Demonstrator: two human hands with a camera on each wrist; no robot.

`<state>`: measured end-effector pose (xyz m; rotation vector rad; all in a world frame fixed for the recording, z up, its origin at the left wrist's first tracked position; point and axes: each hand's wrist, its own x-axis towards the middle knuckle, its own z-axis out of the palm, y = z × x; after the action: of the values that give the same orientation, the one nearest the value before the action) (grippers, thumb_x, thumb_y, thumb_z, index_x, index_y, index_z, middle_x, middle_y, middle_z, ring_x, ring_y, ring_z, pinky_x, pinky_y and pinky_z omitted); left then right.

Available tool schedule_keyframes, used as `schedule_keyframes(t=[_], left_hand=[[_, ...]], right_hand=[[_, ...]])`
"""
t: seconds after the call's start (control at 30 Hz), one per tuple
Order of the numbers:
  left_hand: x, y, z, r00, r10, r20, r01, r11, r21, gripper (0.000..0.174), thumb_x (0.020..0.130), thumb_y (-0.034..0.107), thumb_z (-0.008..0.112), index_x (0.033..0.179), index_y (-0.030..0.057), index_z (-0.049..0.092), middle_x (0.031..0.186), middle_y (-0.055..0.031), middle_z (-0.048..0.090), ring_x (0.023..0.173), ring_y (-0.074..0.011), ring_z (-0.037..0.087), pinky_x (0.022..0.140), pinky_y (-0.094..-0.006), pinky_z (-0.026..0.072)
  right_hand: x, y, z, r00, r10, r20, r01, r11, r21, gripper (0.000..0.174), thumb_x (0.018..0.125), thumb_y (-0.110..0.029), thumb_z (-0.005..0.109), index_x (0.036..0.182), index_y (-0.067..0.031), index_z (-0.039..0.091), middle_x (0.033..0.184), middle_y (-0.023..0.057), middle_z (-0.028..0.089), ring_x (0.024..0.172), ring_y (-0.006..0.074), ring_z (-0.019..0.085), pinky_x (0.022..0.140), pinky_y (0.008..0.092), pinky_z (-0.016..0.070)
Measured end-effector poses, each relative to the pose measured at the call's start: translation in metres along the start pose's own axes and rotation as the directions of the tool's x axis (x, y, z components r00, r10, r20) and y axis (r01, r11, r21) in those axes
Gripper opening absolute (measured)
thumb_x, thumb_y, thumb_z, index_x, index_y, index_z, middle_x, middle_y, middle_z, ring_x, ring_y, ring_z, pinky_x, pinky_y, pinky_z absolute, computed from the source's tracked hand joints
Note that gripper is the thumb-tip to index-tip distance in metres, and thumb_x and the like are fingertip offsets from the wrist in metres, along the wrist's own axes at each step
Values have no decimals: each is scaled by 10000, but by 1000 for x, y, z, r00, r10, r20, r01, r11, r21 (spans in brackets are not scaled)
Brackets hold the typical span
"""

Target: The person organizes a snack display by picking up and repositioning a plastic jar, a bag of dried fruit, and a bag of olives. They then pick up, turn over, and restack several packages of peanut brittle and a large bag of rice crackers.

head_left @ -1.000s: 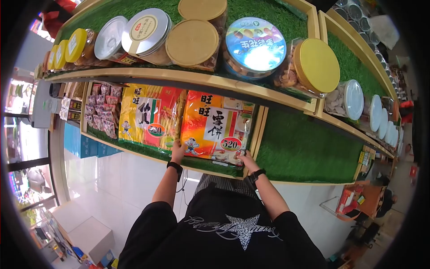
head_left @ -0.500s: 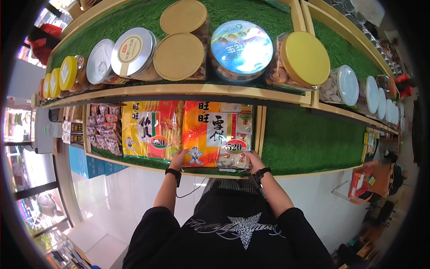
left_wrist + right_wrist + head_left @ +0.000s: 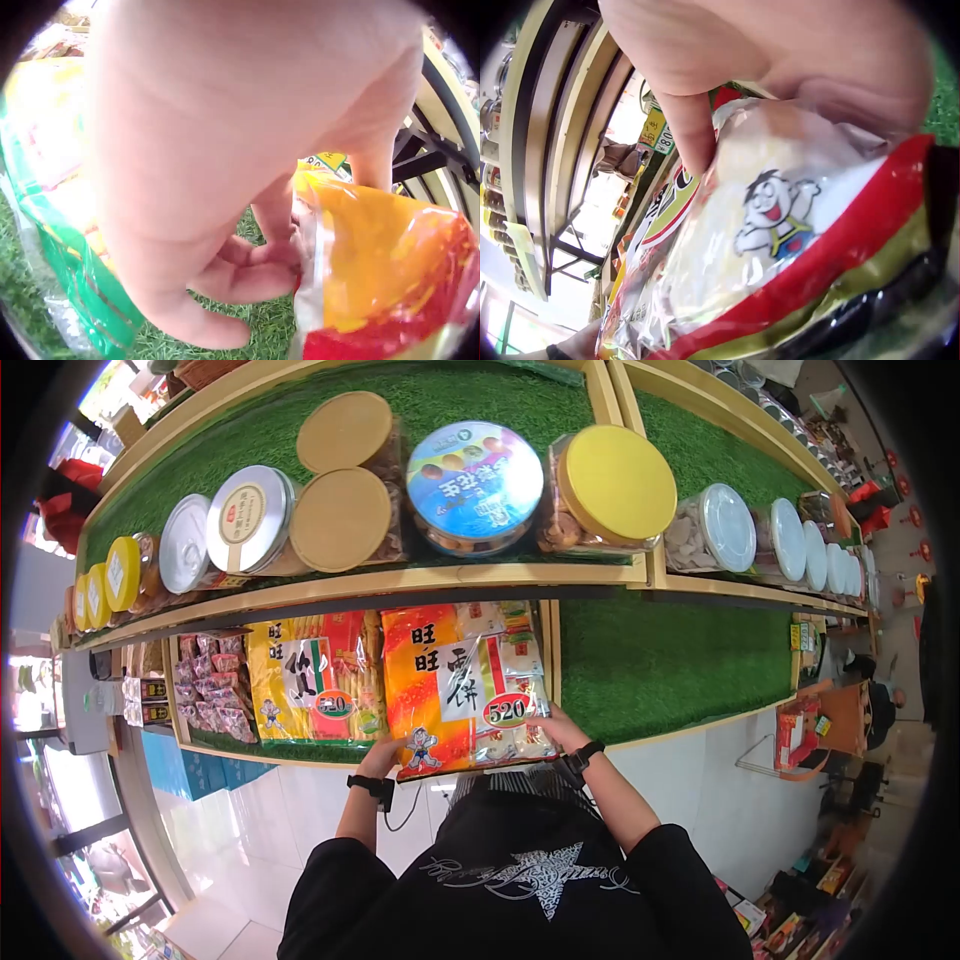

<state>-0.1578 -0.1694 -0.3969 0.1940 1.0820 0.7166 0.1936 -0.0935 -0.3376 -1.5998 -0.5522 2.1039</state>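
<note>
gripping a red-and-orange plastic snack bag (image 3: 432,705) at centre frame: left hand (image 3: 381,758) at lower left, right hand (image 3: 566,731) at right edge. judged partly out, its lower edge past the green-lined wooden shelf (image 3: 670,660); yellow-and-red plastic bag (image 3: 264,678), left, unheld.

Glossy plastic bag (image 3: 470,695) — crinkled, wood rim (image 3: 450,578) (matt)

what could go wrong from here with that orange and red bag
The orange and red bag reaches past the front edge of the lower shelf, held only at its sides; its glossy plastic might slip from the left hand or right hand and drop.

The yellow bag lies close beside it, so the left hand could nudge it.

Lifted too early, the far end might knock the upper shelf.
</note>
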Motion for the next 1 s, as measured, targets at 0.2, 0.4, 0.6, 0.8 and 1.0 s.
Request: schedule_keyframes(t=[0.2, 0.4, 0.6, 0.8, 1.0], left_hand=[[-13, -9, 35, 996, 37, 86, -34, 999, -32, 463, 780, -19, 484, 1220, 48, 356, 1167, -86, 481, 1024, -193, 507, 830, -300, 432], [-37, -37, 60, 996, 85, 29, -82, 994, -77, 437, 788, -47, 450, 1212, 4, 356, 1164, -92, 479, 1049, -188, 488, 881, -297, 406], [-56, -33, 128, 987, 150, 50, -155, 983, 104, 413, 792, -30, 468, 1193, -7, 373, 1164, -99, 475, 1074, -192, 462, 918, -306, 367], [-35, -40, 228, 974, 107, 201, -161, 947, 278, 401, 790, -8, 490, 1176, -18, 387, 1125, -95, 505, 1026, -178, 495, 900, -296, 379], [-5, -98, 344, 928, -88, 361, -107, 867, 486, 381, 791, 18, 513, 1155, -19, 408, 1095, -85, 522, 985, -147, 514, 849, -268, 413]], right_hand=[[-35, -8, -11, 996, -77, -49, 71, 991, -114, 445, 710, -38, 597, 1106, 49, 413, 977, 122, 555, 837, 162, 554, 714, 266, 448], [-45, 12, -43, 951, -308, -2, 306, 945, -117, 419, 726, -94, 612, 1079, 55, 443, 942, 96, 569, 820, 131, 542, 714, 259, 441], [-104, 22, -84, 909, -411, -65, 404, 909, -101, 406, 735, -110, 614, 1064, 48, 435, 910, 84, 563, 827, 131, 537, 711, 255, 442], [-175, 47, -173, 916, -280, -288, 363, 884, 295, 503, 715, -135, 642, 1060, 114, 375, 934, 173, 549, 814, 187, 574, 689, 286, 476], [-254, 117, -278, 888, -255, -384, 433, 745, 507, 390, 731, -119, 610, 970, 120, 416, 886, 186, 560, 742, 221, 599, 633, 315, 499]])
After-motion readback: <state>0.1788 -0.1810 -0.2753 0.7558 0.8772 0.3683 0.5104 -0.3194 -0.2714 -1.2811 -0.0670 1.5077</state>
